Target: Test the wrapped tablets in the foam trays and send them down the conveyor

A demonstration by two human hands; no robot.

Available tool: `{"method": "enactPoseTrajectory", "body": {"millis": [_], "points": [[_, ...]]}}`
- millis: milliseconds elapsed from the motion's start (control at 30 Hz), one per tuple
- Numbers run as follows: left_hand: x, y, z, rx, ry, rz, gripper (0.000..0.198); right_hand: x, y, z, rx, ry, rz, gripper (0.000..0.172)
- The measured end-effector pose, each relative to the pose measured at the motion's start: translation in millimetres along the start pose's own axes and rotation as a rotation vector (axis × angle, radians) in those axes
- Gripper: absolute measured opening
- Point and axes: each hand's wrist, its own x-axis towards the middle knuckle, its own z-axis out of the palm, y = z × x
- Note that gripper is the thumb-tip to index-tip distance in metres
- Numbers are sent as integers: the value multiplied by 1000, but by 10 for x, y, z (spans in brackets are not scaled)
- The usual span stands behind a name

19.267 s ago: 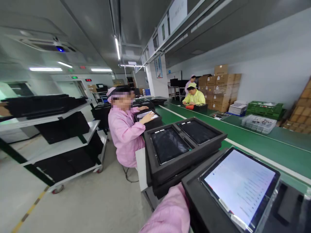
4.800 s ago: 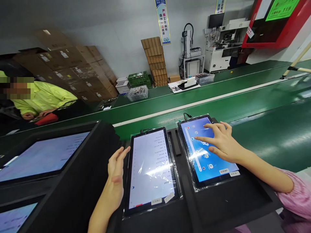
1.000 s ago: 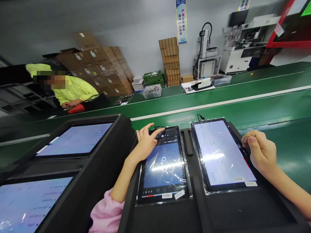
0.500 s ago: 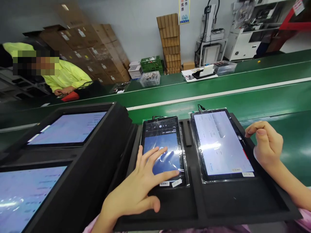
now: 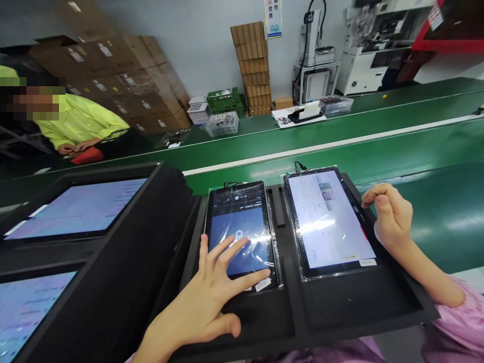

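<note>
My left hand [image 5: 212,290] is spread over a tablet [image 5: 238,217] with a dark blue screen showing a pale ring icon. One fingertip is at the tablet's near right corner, beside a white label [image 5: 263,285]; whether it presses the glass I cannot tell. To the right lies a second tablet [image 5: 328,222], its bright screen showing small thumbnails. Both are wrapped in clear film and lie in a black foam tray [image 5: 340,307]. Beside the second tablet's right edge, my right hand [image 5: 391,217] is curled closed, with nothing visible in it.
At left, a taller black foam stack [image 5: 124,252] holds two more lit tablets [image 5: 86,206]. Beyond runs a green conveyor [image 5: 257,161] with a white strip. A person in yellow [image 5: 81,118] works across it, near stacked cartons [image 5: 124,85] and a clear box [image 5: 223,123].
The view has swung right, so everything sits further left. Thumbnails on the right tablet now look filled in. My left hand has slid slightly nearer, uncovering the ring icon; my right hand stays curled.
</note>
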Motion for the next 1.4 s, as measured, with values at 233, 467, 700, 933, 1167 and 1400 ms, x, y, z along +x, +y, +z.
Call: {"method": "enactPoseTrajectory", "body": {"millis": [233,467,700,933,1167,1400], "points": [[-12,-31,18,-2,18,20,76,62,-113,-39,-41,-213,-228,61],[-35,-48,46,-92,0,-71,80,-17,-20,-4,-148,-353,-305,67],[-27,-43,45,-76,5,-45,80,-4,-65,12,-225,-628,-455,61],[-64,-41,80,-95,40,-102,85,9,0,-77,-239,-187,-282,70],[-61,-28,90,-49,201,-360,89,-4,-57,-42,-182,-309,-361,70],[-99,-137,111,-78,171,-364,85,-34,-102,70,-301,-507,-520,64]]}}
